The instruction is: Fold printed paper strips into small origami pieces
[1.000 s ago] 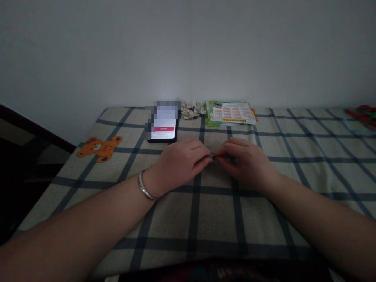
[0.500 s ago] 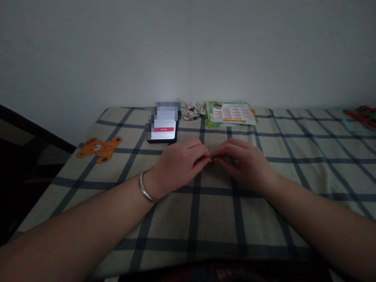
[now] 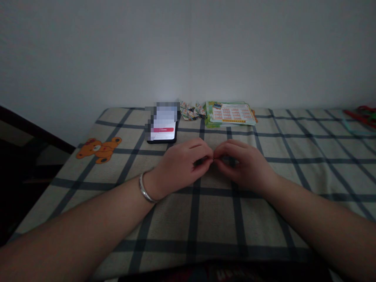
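My left hand (image 3: 179, 164) and my right hand (image 3: 243, 164) rest on a checked cloth (image 3: 211, 215), fingertips meeting at the middle. Both pinch a small thin item (image 3: 213, 158) between thumbs and forefingers. The fingers hide nearly all of it, and the dim light keeps me from telling what it is. A silver bangle (image 3: 143, 188) circles my left wrist.
A lit phone (image 3: 163, 129) lies just beyond my left hand. Small folded paper pieces (image 3: 192, 111) and a stack of printed sheets (image 3: 230, 113) sit by the wall. An orange bear print (image 3: 98, 149) marks the cloth's left side. Red and green items (image 3: 364, 113) lie far right.
The fingertips have drawn closer together, so the small item that showed between them is now almost hidden. Both arms stay in place.
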A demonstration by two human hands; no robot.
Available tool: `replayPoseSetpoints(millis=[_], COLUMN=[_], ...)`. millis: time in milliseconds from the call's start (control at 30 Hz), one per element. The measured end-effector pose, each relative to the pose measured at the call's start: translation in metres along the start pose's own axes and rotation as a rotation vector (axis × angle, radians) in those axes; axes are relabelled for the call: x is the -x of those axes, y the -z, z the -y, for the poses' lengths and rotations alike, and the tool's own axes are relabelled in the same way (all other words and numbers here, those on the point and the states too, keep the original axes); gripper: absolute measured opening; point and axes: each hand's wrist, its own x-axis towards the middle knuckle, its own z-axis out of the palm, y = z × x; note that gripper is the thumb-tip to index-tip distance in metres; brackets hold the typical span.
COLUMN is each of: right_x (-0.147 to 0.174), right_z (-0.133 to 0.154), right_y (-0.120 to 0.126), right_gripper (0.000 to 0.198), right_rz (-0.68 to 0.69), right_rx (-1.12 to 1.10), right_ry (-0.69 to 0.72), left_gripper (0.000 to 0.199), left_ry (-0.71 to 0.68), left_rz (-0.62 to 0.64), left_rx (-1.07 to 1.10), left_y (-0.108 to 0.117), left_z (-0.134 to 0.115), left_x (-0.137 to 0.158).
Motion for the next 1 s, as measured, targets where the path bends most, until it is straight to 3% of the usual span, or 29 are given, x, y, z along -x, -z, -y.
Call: replayPoseSetpoints(millis=[467,1000], right_x=[0.0,0.0], right_z=[-0.001,-0.012], right_y=[0.001,-0.003], right_gripper=[0.006,0.009], right_rz=[0.01,-0.038], right_rx=[-0.005,-0.11], right_ry=[0.039,-0.021], left_gripper=[0.006,0.008], left_ry=[-0.001,0.075], left_rz=[0.0,-0.064], left_rx=[0.073,0.119], left_y=[0.0,-0.002], left_z=[0.002,0.011], left_x=[-0.001,-0.002])
